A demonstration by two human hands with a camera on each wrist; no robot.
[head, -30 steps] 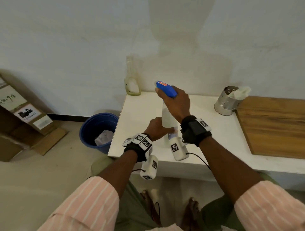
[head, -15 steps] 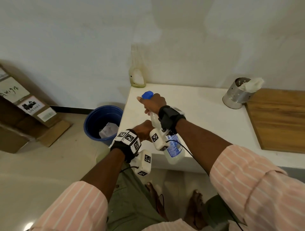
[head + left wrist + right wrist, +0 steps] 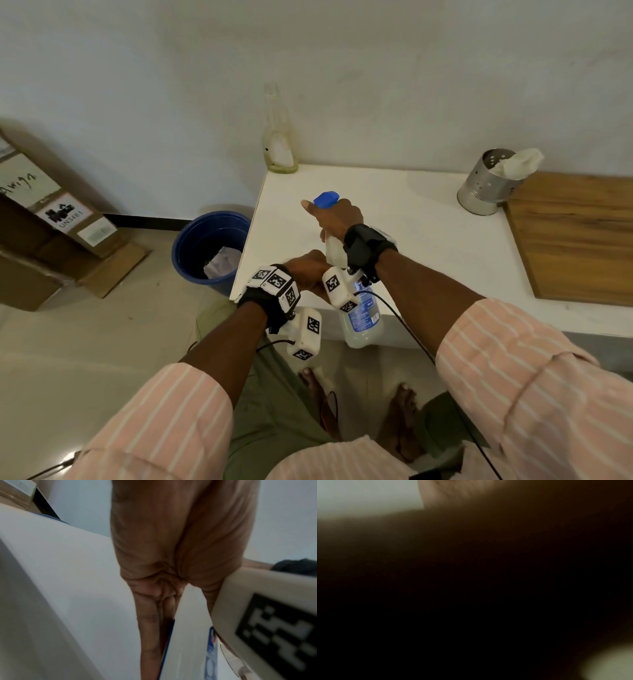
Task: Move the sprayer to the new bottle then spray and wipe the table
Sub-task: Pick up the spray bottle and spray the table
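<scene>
A clear spray bottle [image 3: 363, 322] with a blue label is tilted, its base hanging past the front edge of the white table [image 3: 428, 222]. My right hand [image 3: 339, 219] grips the blue sprayer [image 3: 326, 198] at the bottle's top, thumb sticking out to the left. My left hand [image 3: 308, 270] wraps round the bottle's middle; in the left wrist view the left hand [image 3: 171, 547] curls onto the bottle [image 3: 188, 649]. A second, clear bottle [image 3: 279, 147] with no cap stands at the table's back left corner. The right wrist view is dark and shows nothing of the grip.
A perforated metal cup [image 3: 486, 192] holding a white cloth [image 3: 517, 162] stands at the back right, beside a wooden board [image 3: 575, 240]. A blue bucket [image 3: 209, 246] sits on the floor left of the table, with cardboard boxes [image 3: 41, 212] further left.
The bottle stood upright on the table a second ago. Both hands have since drawn it toward the front edge and tipped it, so its base now hangs off the table.
</scene>
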